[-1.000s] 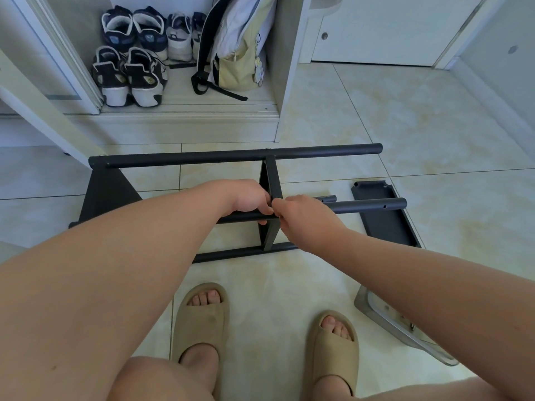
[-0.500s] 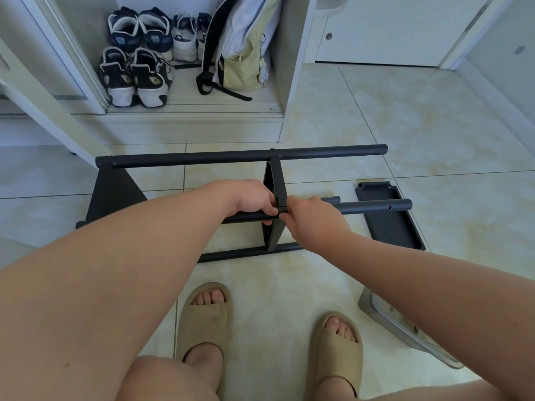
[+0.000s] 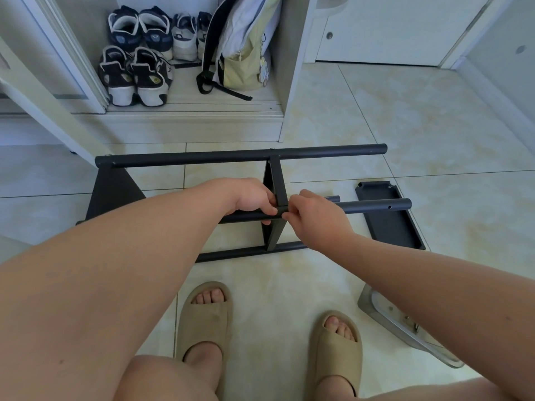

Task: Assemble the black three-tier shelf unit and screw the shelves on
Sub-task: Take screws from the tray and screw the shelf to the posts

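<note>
While the shelf unit (image 3: 231, 154) lies on its side on the tiled floor (image 3: 376, 111), both hands work at the middle shelf (image 3: 277, 180) joint.
Left hand (image 3: 252, 198) curls round the raised pole (image 3: 373, 205) beside that shelf; right hand (image 3: 315, 215) pinches the shelf corner at the joint, any fastener hidden. Recommended: align pole hole with shelf corner, start the thread straight by fingertip, steady the pole. Third shelf (image 3: 388, 218) lies loose, unfitted, to the right.
</note>
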{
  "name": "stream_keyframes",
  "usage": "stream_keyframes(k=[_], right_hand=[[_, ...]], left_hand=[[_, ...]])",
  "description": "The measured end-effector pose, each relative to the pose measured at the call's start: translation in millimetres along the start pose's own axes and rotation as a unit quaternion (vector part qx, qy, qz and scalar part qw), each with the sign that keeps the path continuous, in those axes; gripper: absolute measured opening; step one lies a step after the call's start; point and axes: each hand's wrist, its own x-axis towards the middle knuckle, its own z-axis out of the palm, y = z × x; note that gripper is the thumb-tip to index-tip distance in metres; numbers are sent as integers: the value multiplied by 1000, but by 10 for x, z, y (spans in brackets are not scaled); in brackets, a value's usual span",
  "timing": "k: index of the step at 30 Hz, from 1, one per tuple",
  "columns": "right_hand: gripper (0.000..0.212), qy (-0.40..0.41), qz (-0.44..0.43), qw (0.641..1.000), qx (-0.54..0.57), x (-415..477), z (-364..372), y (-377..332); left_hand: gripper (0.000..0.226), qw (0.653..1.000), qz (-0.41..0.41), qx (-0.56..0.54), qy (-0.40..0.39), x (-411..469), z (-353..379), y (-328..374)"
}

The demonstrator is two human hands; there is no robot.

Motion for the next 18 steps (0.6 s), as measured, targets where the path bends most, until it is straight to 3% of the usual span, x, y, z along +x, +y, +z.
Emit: stream_keyframes(k=[5,10,18], right_hand=[[24,-21,22,996,81,60,-78,57],[25,-19,23,1000,10,97,-75,69],[35,-41,-5,998,54,-11,-91,99]], left_hand=[[22,1000,0,-18,1,-14,0,-18],[19,1000,7,-25,12,-24,22,-23],[22,998,-7,-9,69,-130,125,19]])
